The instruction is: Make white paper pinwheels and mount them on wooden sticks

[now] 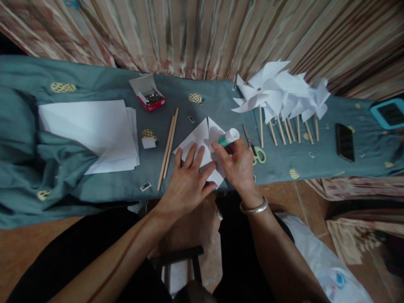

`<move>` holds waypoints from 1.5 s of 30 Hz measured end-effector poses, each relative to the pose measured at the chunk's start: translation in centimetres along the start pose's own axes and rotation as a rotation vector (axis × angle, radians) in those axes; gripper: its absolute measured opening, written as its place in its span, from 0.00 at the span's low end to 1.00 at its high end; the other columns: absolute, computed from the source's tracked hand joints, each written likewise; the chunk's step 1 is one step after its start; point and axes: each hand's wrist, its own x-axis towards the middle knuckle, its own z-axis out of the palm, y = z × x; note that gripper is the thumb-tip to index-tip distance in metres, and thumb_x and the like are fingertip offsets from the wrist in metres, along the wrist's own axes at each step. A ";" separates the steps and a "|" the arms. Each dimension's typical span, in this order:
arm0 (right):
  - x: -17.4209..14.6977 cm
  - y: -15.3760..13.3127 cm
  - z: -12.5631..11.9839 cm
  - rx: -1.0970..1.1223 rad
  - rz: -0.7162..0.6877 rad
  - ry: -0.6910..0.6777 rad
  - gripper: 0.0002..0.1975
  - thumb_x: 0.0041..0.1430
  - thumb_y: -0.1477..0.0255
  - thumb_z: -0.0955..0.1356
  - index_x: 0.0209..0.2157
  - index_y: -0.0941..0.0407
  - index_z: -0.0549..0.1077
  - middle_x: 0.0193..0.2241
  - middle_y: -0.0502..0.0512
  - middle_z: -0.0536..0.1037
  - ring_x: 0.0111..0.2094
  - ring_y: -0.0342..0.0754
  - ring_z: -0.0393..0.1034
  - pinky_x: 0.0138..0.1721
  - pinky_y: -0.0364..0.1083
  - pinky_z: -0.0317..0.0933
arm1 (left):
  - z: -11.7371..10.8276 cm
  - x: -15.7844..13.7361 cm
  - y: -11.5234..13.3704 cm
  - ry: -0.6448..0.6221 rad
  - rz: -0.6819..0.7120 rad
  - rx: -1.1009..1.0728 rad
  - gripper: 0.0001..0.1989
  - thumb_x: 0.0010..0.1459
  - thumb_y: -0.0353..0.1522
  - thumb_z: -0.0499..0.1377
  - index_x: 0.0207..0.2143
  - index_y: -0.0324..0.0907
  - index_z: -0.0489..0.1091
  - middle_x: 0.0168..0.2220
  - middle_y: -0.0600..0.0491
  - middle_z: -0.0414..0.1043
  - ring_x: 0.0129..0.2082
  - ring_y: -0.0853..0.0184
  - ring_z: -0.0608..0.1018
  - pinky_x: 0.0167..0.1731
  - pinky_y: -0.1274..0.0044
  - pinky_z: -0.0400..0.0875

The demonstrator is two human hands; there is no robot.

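Note:
A square of white paper [200, 134] with slits cut in from its corners lies turned cornerwise on the cloth-covered table. My left hand [190, 179] rests on it with the fingers spread, pressing it down. In my right hand [239, 165] is a glue stick [224, 140] with a white and green body, tilted over the middle of the paper. Its lower end is hidden by my fingers, so I cannot tell whether it touches the sheet. Scissors with green handles [259, 155] lie just right of that hand. Two wooden sticks [167, 147] lie left of the paper.
Several white paper pinwheels [277, 90] on wooden sticks lie at the back right. A phone [345, 142] and a blue-framed device [389, 113] are farther right. A red box of small metal pieces [152, 99] stands open behind the sticks. Stacked white paper [107, 122] is at left.

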 end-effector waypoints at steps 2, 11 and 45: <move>0.1 0.0 0.1 -0.024 0.008 -0.020 0.13 0.55 0.59 0.71 0.35 0.52 0.71 0.22 0.47 0.72 0.25 0.45 0.65 0.30 0.46 0.59 | 0.0 0.0 0.0 -0.001 0.001 0.002 0.22 0.58 0.42 0.60 0.53 0.43 0.69 0.64 0.37 0.55 0.66 0.42 0.54 0.60 0.46 0.46; 0.0 -0.6 0.2 -0.066 -0.030 -0.070 0.12 0.56 0.59 0.69 0.36 0.53 0.71 0.23 0.48 0.72 0.26 0.46 0.66 0.31 0.46 0.60 | -0.1 0.1 0.1 0.001 -0.016 -0.011 0.22 0.56 0.41 0.61 0.52 0.44 0.69 0.65 0.39 0.56 0.66 0.43 0.55 0.60 0.46 0.46; -0.7 -0.7 -0.7 -0.274 -0.193 -0.131 0.13 0.60 0.60 0.67 0.38 0.56 0.70 0.26 0.52 0.78 0.26 0.48 0.73 0.28 0.45 0.62 | -0.4 -0.1 0.2 -0.005 -0.001 0.007 0.22 0.58 0.41 0.60 0.53 0.42 0.69 0.64 0.36 0.56 0.66 0.43 0.56 0.60 0.46 0.46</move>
